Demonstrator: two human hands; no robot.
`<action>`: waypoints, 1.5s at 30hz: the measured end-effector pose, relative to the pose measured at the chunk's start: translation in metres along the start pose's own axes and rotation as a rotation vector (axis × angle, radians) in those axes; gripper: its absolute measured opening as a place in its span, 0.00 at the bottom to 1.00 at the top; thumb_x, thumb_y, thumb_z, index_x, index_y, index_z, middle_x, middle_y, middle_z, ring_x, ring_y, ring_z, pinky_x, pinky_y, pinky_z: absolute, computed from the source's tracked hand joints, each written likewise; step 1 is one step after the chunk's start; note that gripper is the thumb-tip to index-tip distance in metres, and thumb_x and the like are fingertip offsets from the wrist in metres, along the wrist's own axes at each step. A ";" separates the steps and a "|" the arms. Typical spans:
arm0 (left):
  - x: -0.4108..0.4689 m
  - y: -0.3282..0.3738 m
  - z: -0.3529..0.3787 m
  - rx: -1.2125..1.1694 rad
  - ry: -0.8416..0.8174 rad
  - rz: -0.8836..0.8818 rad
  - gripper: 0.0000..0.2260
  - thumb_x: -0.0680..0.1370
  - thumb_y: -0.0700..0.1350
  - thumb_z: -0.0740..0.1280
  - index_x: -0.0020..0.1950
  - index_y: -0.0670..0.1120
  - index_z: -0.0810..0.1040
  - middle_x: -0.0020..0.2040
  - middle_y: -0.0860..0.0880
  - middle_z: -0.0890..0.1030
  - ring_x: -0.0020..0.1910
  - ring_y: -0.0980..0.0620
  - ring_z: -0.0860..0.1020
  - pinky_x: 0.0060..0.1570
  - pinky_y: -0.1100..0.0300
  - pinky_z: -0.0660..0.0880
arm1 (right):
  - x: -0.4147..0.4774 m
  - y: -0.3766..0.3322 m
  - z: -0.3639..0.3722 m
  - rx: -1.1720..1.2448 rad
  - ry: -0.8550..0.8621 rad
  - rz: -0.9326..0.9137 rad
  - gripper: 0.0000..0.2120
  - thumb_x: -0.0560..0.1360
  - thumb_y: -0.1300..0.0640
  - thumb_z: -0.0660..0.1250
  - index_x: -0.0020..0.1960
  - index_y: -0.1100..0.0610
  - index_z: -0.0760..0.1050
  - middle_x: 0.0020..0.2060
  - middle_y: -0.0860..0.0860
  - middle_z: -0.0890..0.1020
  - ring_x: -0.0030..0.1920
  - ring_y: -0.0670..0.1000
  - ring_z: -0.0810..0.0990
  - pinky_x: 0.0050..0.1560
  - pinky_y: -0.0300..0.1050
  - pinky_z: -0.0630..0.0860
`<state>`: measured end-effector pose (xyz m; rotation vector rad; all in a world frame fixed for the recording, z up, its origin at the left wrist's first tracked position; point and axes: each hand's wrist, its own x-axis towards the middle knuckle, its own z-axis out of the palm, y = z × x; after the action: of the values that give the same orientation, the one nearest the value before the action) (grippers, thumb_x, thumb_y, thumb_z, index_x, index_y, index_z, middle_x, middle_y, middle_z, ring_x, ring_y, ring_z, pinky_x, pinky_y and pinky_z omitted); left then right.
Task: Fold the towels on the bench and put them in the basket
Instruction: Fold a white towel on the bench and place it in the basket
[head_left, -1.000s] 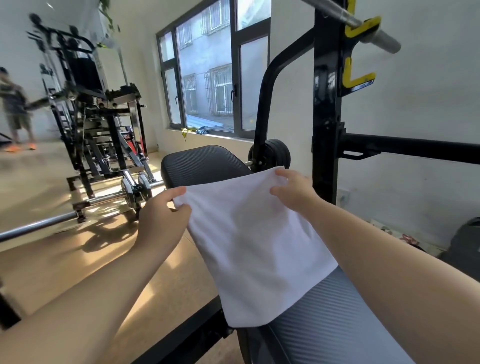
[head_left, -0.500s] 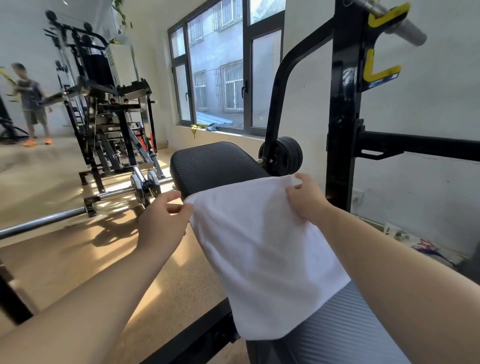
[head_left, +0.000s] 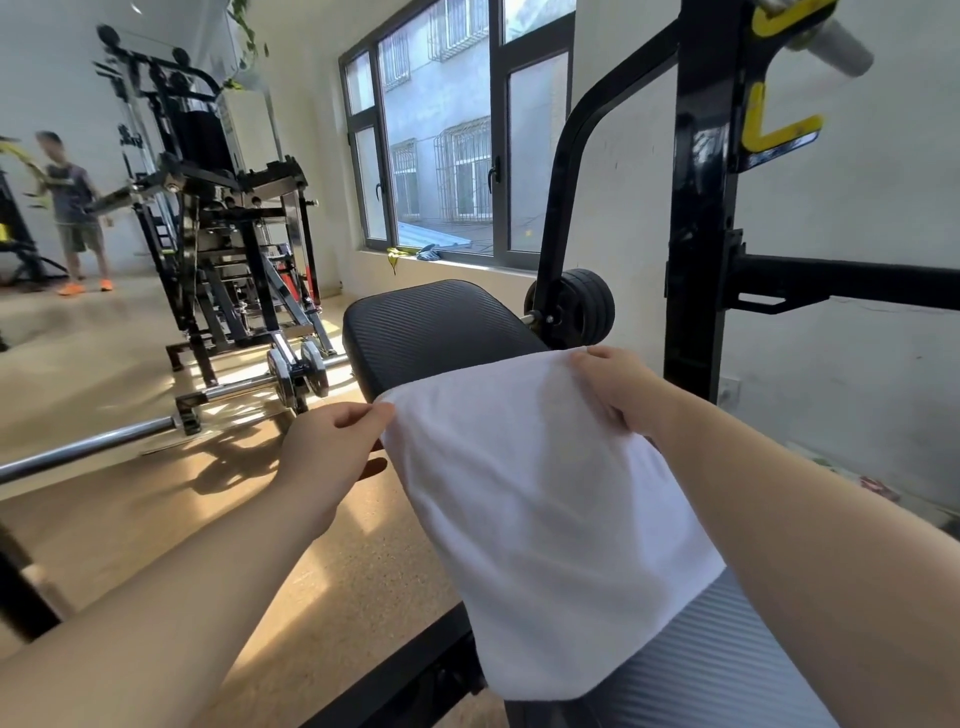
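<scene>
A white towel (head_left: 545, 499) lies spread across the padded tabletop (head_left: 436, 322), its left side reaching past the pad's edge. The left hand (head_left: 332, 457) pinches the far left corner, thumb on top. The right hand (head_left: 618, 389) grips the far right corner. A black rack upright (head_left: 701, 208) stands just beyond, and a barbell (head_left: 104, 447) lies on the floor to the left.

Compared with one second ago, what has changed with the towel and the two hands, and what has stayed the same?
The white towel sank a little and slid slightly toward the person over the bench. Nothing was taken hold of or let go. The left hand and the right hand still hold its far corners, and the bench and the barbell on the floor did not move.
</scene>
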<state>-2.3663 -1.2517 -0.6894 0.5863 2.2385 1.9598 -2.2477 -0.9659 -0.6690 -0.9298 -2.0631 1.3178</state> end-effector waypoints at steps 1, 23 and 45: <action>0.001 -0.001 0.000 -0.011 -0.009 -0.011 0.07 0.79 0.48 0.71 0.52 0.46 0.84 0.51 0.48 0.83 0.52 0.46 0.81 0.55 0.47 0.81 | 0.001 0.000 0.000 0.018 0.001 -0.004 0.12 0.80 0.45 0.62 0.47 0.46 0.83 0.47 0.52 0.85 0.46 0.55 0.82 0.57 0.56 0.81; -0.048 0.047 -0.022 -0.064 0.185 0.235 0.08 0.78 0.52 0.71 0.52 0.50 0.85 0.41 0.54 0.83 0.37 0.54 0.79 0.37 0.60 0.73 | -0.083 -0.040 -0.060 0.259 0.296 -0.243 0.10 0.79 0.47 0.67 0.48 0.50 0.85 0.30 0.46 0.76 0.32 0.49 0.73 0.32 0.40 0.71; -0.147 0.103 -0.109 0.159 0.252 0.489 0.07 0.81 0.51 0.67 0.53 0.49 0.83 0.41 0.53 0.81 0.29 0.55 0.79 0.26 0.67 0.70 | -0.241 -0.074 -0.107 0.101 0.255 -0.446 0.05 0.80 0.55 0.70 0.51 0.52 0.85 0.36 0.42 0.83 0.32 0.39 0.78 0.43 0.41 0.76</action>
<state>-2.2451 -1.3957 -0.5965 1.0464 2.6171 2.1819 -2.0376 -1.1137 -0.5738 -0.5190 -1.8477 0.9977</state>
